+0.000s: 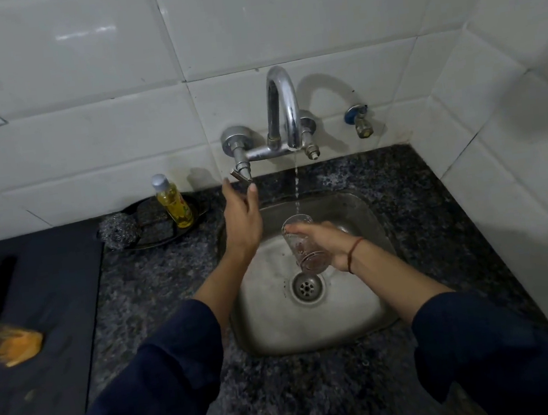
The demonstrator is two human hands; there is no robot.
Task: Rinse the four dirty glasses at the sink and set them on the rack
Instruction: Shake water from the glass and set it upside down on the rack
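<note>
My right hand (pixel 325 240) grips a clear glass (pixel 304 243) over the steel sink (pixel 375 312), its mouth tilted up under the spout. A thin stream of water (pixel 296 187) falls from the chrome tap (pixel 283 109) into the glass. My left hand (pixel 243 218) reaches up to the tap's left handle (pixel 241 173), thumb and fingers on either side of the lever. No other glasses and no rack are in view.
A yellow soap bottle (pixel 173 202) and a steel scrubber (pixel 118 228) sit in a dark dish left of the sink. A small blue valve (pixel 358 121) sticks out of the tiled wall. An orange cloth (pixel 9 343) lies on the dark surface at far left.
</note>
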